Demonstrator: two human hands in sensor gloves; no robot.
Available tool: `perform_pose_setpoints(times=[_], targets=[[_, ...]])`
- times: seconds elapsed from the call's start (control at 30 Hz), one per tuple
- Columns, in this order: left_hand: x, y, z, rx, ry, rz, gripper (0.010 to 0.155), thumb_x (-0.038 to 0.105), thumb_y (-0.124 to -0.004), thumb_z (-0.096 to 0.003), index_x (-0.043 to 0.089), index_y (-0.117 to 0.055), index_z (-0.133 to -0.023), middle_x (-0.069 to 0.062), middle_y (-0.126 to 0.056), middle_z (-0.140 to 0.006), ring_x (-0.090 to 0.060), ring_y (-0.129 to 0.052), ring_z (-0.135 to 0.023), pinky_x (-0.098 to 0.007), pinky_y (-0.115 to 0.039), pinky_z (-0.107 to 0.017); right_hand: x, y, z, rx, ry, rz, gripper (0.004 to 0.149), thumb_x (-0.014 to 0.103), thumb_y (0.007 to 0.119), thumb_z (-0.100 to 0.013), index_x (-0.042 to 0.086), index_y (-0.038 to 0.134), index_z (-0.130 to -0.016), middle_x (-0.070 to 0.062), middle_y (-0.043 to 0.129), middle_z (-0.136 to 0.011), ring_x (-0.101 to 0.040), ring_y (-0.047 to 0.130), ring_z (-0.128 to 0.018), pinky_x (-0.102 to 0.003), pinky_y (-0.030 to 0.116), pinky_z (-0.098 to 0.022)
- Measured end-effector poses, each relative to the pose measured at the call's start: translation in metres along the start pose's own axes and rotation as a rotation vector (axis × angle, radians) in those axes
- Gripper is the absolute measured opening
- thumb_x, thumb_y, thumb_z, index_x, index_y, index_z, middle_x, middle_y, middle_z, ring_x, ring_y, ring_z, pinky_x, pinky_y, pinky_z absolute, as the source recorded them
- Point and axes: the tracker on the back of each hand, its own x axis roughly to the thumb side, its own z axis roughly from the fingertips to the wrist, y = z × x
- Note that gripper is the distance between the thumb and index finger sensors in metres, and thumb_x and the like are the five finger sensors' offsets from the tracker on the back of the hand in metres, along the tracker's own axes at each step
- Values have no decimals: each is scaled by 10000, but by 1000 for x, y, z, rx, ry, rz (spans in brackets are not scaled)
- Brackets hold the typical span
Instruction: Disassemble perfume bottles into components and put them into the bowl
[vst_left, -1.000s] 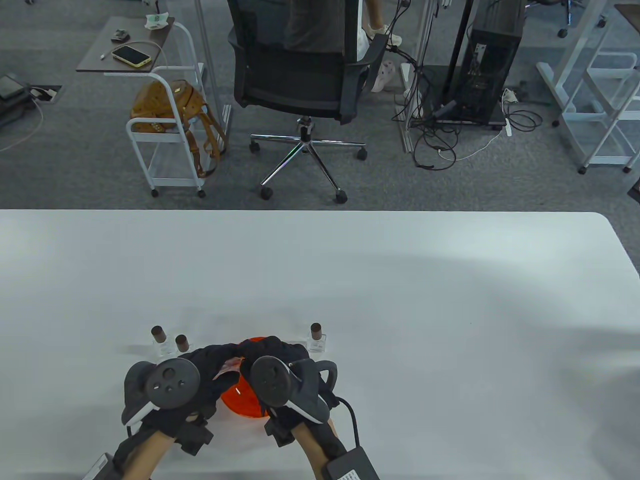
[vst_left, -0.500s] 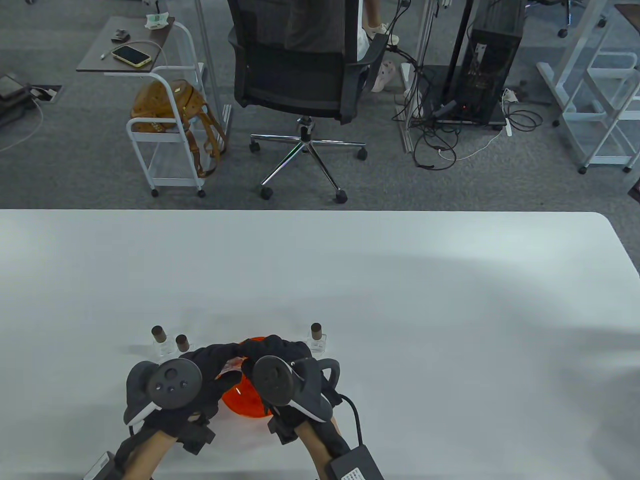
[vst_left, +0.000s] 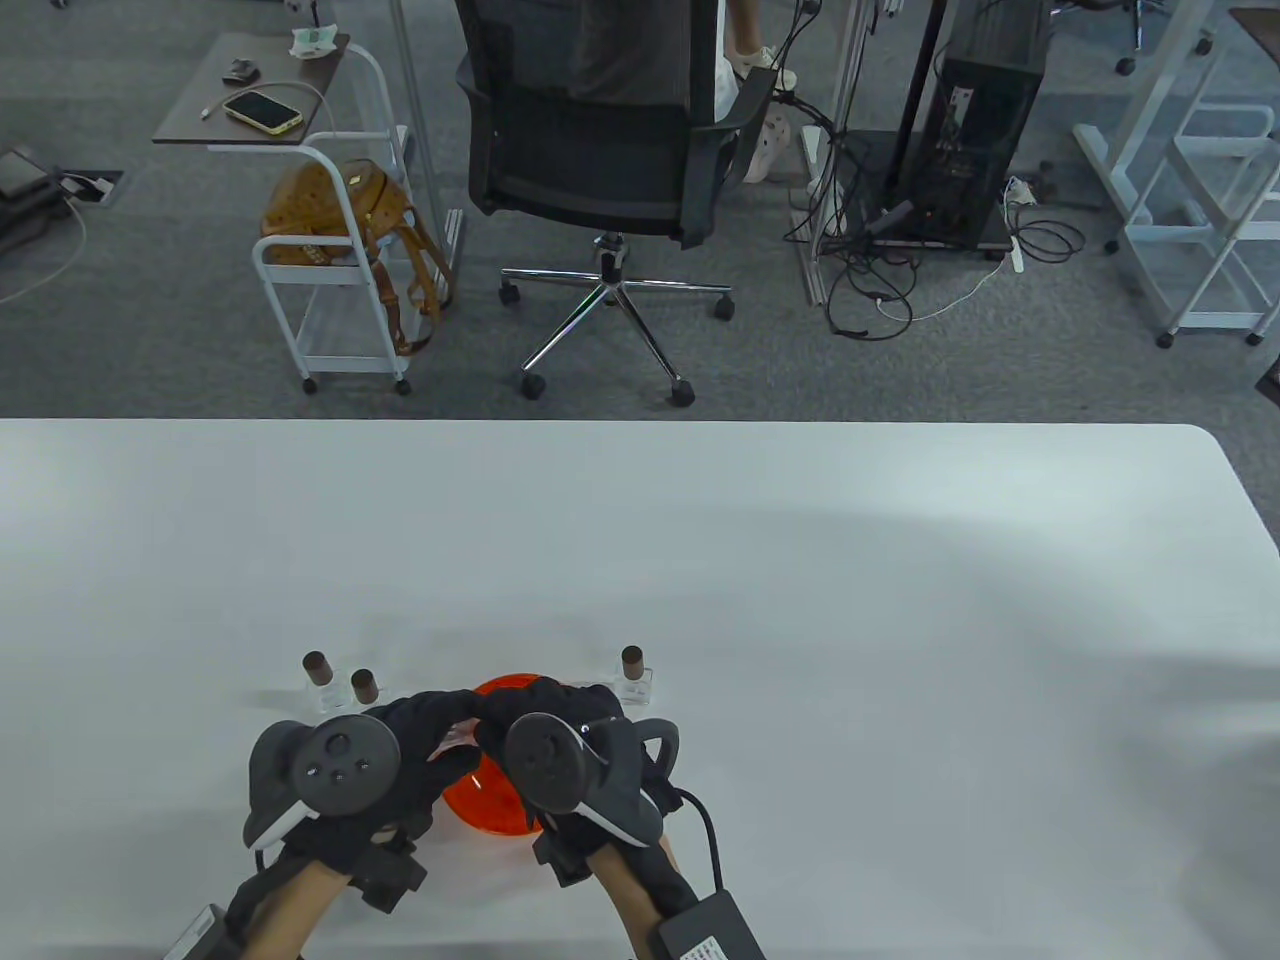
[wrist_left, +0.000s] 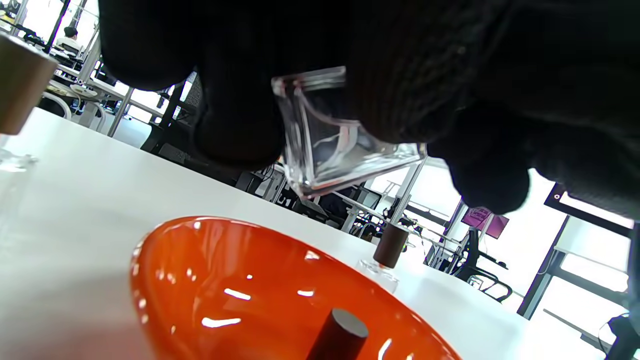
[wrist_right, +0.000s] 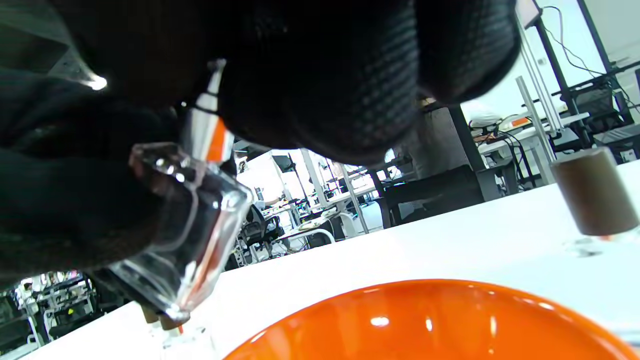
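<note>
Both gloved hands meet over the orange bowl (vst_left: 488, 802) near the table's front edge. My left hand (vst_left: 448, 718) grips a clear square glass bottle (wrist_left: 336, 150), its fingers (wrist_left: 239, 125) wrapped round the body. My right hand (vst_left: 512, 706) pinches the bottle's spray top, with fingers (wrist_right: 325, 90) curled over the neck; the thin dip tube (wrist_right: 206, 131) shows inside the glass bottle (wrist_right: 182, 240). A dark brown cap (wrist_left: 339, 334) lies in the bowl (wrist_left: 220, 290). The spray top itself is hidden by the glove.
Three capped bottles stand on the white table: two to the left of the bowl (vst_left: 317, 682) (vst_left: 364, 690) and one to its right (vst_left: 633, 677). A cable and a black box (vst_left: 708, 930) trail from the right wrist.
Both hands stay joined on the bottle above the bowl; they have shifted only slightly.
</note>
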Motion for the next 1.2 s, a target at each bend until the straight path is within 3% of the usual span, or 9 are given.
perform_pose_setpoints(times=[0.1, 0.2, 0.37, 0.5, 0.63, 0.77, 0.93, 1.07, 1.2], targets=[[-3, 2, 0, 8, 12, 6, 539, 368, -911, -399, 210, -858, -912, -95, -1024, -860, -276, -1094, -642, -546, -799, -582, -1, 0, -1, 25, 21, -50, 468, 414, 855, -355, 321, 800, -810, 52, 937, -766, -68, 1046, -491, -480, 827, -551], [-4, 0, 1, -15, 14, 12, 541, 366, -917, -398, 213, -859, -914, -94, -1024, -865, -281, -1092, -652, -547, -796, -586, -1, 2, -2, 1, 28, -35, 414, 482, 810, -354, 326, 879, -731, 65, 1024, -585, -57, 1070, -344, -467, 859, -512], [-5, -1, -4, -13, 22, 8, 539, 361, -916, -397, 207, -860, -911, -100, -1026, -860, -286, -1098, -643, -550, -800, -579, -5, 6, -4, 70, 42, -79, 474, 400, 859, -355, 319, 795, -818, 42, 930, -784, -66, 1046, -497, -477, 828, -552], [-4, -2, -6, -37, -6, -6, 540, 364, -921, -394, 212, -863, -908, -95, -1028, -862, -284, -1098, -650, -549, -802, -579, -10, 5, -6, 47, 69, -104, 411, 473, 819, -354, 333, 883, -735, 63, 1025, -591, -60, 1068, -350, -471, 855, -517], [-5, -2, -7, -14, 7, 6, 539, 367, -916, -395, 205, -864, -907, -98, -1034, -852, -278, -1106, -637, -548, -810, -572, -11, 5, -5, 77, 59, -118, 477, 401, 869, -348, 321, 801, -813, 45, 933, -779, -60, 1045, -484, -477, 829, -550], [-5, -3, -6, -29, 13, 36, 539, 366, -924, -393, 208, -866, -905, -99, -1032, -857, -286, -1104, -641, -551, -806, -573, -11, 3, -4, 34, 55, -92, 416, 473, 809, -356, 330, 889, -739, 67, 1031, -577, -67, 1070, -341, -473, 857, -509], [-3, 1, -3, -1, 32, 25, 538, 361, -918, -395, 195, -868, -905, -111, -1034, -851, -292, -1105, -632, -555, -805, -571, -6, 4, -2, 55, 21, -73, 457, 401, 854, -356, 326, 809, -804, 45, 949, -746, -61, 1047, -458, -478, 832, -543], [-3, 5, 1, -16, 29, 23, 539, 363, -926, -392, 201, -871, -904, -105, -1034, -856, -296, -1103, -641, -554, -803, -573, -1, 2, -2, 0, 13, -58, 410, 476, 813, -353, 333, 898, -728, 56, 1033, -573, -72, 1069, -330, -476, 856, -507], [0, 9, 1, 23, 40, -8, 539, 364, -920, -392, 198, -871, -902, -106, -1036, -850, -292, -1106, -631, -553, -807, -571, 0, 2, -2, 34, 19, -83, 482, 408, 865, -351, 313, 797, -818, 39, 945, -762, -66, 1047, -459, -484, 830, -544]])
